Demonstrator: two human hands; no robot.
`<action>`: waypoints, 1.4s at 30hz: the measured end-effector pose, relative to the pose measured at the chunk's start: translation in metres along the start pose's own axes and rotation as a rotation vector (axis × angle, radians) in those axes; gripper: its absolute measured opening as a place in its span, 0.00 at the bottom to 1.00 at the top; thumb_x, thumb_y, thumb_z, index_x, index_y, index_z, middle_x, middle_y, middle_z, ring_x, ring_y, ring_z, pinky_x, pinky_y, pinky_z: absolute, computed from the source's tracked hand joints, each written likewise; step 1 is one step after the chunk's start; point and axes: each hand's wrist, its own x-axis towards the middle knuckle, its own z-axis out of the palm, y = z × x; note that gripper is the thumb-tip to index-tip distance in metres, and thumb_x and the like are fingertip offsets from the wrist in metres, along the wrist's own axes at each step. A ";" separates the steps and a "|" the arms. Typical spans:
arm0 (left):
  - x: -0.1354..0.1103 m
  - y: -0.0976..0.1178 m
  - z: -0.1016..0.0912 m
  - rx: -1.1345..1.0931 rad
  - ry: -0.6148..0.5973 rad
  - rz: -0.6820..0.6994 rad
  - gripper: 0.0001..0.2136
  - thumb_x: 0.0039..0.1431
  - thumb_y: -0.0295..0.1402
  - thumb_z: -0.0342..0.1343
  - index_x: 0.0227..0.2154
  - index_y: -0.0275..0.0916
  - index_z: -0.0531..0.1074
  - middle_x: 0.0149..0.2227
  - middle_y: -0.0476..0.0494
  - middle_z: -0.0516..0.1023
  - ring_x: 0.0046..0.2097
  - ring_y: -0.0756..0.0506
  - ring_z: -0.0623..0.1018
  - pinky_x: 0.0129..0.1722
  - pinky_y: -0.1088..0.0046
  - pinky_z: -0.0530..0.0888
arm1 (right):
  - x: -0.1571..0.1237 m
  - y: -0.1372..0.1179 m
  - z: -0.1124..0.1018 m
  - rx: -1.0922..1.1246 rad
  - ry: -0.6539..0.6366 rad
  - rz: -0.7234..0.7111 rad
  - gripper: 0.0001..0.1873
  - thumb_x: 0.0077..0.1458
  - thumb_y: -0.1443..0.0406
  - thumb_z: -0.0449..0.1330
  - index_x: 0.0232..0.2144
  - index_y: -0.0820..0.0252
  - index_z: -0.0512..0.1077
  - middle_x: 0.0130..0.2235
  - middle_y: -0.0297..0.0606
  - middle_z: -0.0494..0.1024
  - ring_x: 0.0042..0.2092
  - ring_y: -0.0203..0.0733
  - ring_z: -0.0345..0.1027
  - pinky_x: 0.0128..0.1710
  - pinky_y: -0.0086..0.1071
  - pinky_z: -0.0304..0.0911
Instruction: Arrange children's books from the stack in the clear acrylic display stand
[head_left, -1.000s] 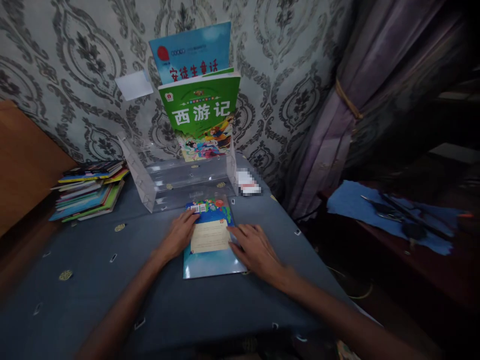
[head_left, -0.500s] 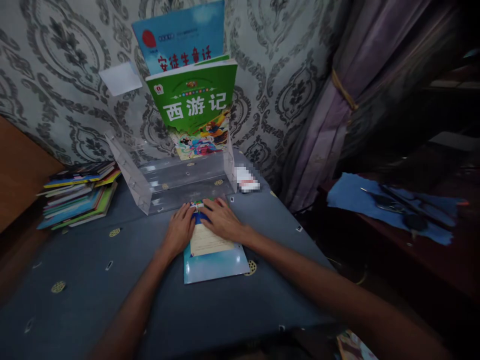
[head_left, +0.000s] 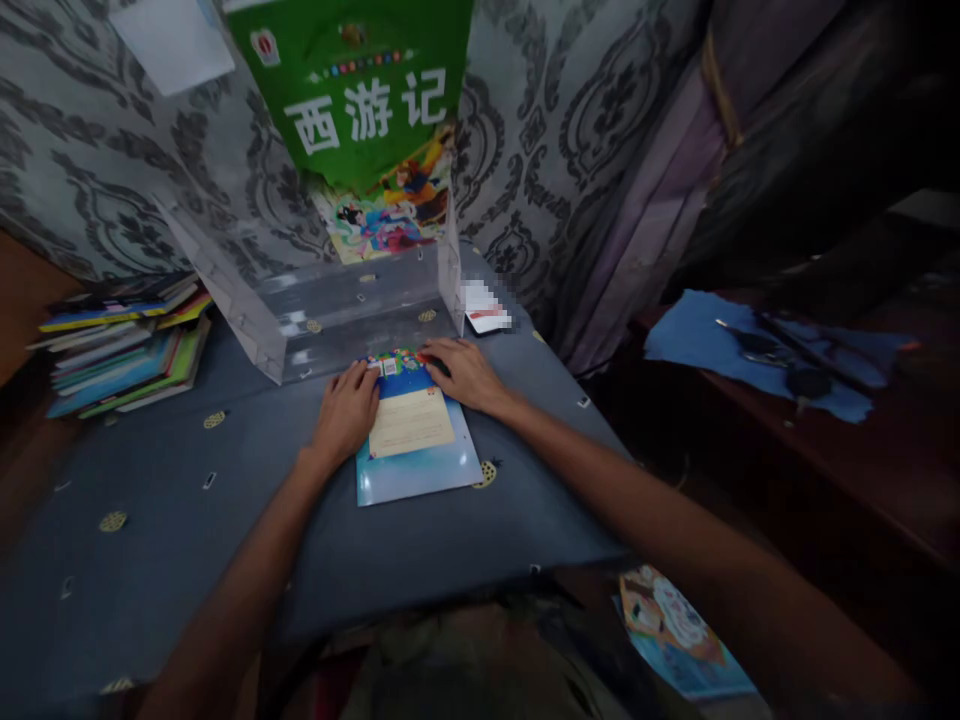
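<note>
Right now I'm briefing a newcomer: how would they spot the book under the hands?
On the blue-clothed table, before the clear stand, a book lies flat under the left hand and right hand. Unlike the upright green book or the side stack, it shows a cream panel.

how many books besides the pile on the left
3: green book upright in clear rack; blue book flat under left hand and right hand; picture book at lower right. Others may hide.

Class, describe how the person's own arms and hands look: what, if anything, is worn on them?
The left forearm and right forearm are bare, no sleeves in view. The left hand and right hand wear no gloves; no watch, bracelet or ring shows in the dim light.
</note>
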 end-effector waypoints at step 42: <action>-0.037 -0.026 -0.066 0.305 -0.281 0.606 0.29 0.61 0.20 0.51 0.64 0.45 0.62 0.65 0.34 0.67 0.67 0.34 0.64 0.64 0.43 0.60 | -0.055 -0.019 -0.004 0.012 0.012 -0.037 0.17 0.64 0.68 0.53 0.52 0.62 0.75 0.60 0.50 0.74 0.63 0.51 0.66 0.63 0.54 0.58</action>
